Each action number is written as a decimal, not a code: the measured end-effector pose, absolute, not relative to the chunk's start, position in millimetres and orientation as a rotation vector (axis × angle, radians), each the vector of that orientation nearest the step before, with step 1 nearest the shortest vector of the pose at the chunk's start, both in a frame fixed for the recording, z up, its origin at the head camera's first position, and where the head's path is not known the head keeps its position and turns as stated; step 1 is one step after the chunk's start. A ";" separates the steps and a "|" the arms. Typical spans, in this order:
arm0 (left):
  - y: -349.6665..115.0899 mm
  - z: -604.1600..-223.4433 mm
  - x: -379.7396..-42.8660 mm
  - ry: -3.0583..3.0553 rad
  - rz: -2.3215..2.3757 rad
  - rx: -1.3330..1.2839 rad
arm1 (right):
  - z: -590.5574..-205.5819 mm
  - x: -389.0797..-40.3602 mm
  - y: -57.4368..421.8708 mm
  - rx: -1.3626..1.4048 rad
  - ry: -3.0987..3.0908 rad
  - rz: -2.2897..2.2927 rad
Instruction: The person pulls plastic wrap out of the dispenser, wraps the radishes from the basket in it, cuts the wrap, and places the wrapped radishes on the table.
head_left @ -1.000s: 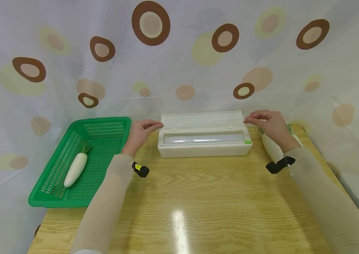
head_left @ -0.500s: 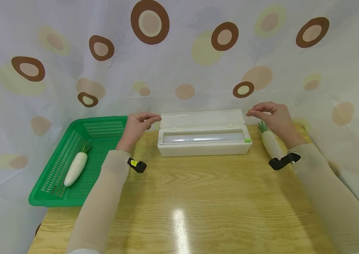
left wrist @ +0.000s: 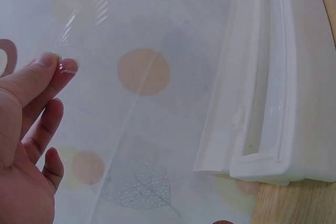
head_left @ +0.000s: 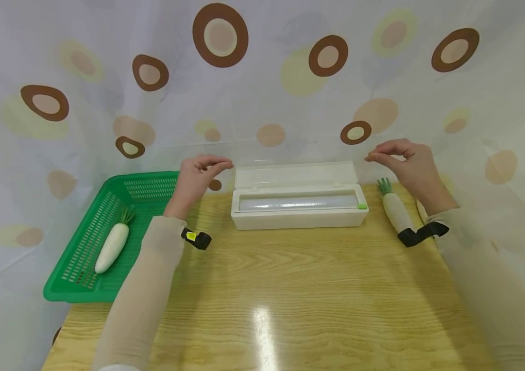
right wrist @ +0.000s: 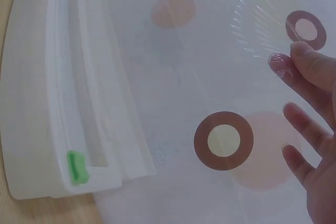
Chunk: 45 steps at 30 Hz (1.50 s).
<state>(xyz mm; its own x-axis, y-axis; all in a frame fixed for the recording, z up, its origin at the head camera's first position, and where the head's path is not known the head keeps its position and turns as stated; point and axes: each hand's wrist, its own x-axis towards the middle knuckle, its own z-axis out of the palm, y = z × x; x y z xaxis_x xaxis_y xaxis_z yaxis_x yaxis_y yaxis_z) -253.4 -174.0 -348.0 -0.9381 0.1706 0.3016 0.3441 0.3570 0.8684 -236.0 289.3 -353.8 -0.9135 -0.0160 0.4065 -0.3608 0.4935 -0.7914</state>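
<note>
Clear cling film (left wrist: 67, 27) is stretched between my hands, showing mostly as glints in the wrist views. My left hand (head_left: 193, 179) pinches one corner between thumb and forefinger, left of and above the white cling film box (head_left: 299, 220). At the other side my right hand (head_left: 414, 167) pinches the film (right wrist: 260, 24) the same way, its other fingers loosely bent. The box's lid (head_left: 295, 176) stands raised at the back. Inside lies the film roll (head_left: 297, 202). A green slider (head_left: 361, 206) sits at the box's right end.
At left, a green basket (head_left: 69, 297) holds a white radish (head_left: 112, 247). To the right of the box lies another radish (head_left: 396, 210), with a further pale one (head_left: 422, 210) mostly hidden by my right wrist. A patterned curtain (head_left: 262, 103) hangs behind the wooden table (head_left: 290, 288).
Both hands have risen and spread slightly outward from the box, still pinching. The right-hand radish's green top has come into fuller view. The box and basket have stayed put.
</note>
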 end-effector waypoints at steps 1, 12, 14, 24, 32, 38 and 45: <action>-173.9 -346.0 -253.0 -2.439 -1.625 -0.482 | -352.1 -235.4 289.0 0.318 -2.384 1.388; -174.1 -329.7 -245.9 -2.321 -1.629 -0.527 | -334.1 -225.2 286.1 0.341 -2.299 1.457; -173.9 -327.0 -244.2 -2.306 -1.612 -0.536 | -331.4 -223.6 285.8 0.353 -2.284 1.464; -176.2 -322.7 -236.1 -2.221 -1.615 -0.557 | -323.6 -213.1 281.8 0.457 -2.215 1.471; -178.3 -317.8 -229.9 -2.171 -1.609 -0.616 | -315.2 -200.6 278.2 0.509 -2.155 1.451; -179.5 -318.6 -223.4 -2.138 -1.603 -0.662 | -314.1 -189.2 278.9 0.539 -2.147 1.498; -185.2 -333.7 -195.5 -2.080 -1.698 -0.765 | -328.3 -164.4 280.0 0.751 -1.988 1.730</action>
<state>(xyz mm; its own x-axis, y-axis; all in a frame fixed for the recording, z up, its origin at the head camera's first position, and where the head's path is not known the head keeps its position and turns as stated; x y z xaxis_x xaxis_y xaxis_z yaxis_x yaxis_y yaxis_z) -195.5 -185.2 -333.7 -0.7938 0.1872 0.5787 0.6044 0.1371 0.7848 -164.4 280.0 -328.3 -0.7763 -0.1352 0.6157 -0.6285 0.0904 -0.7725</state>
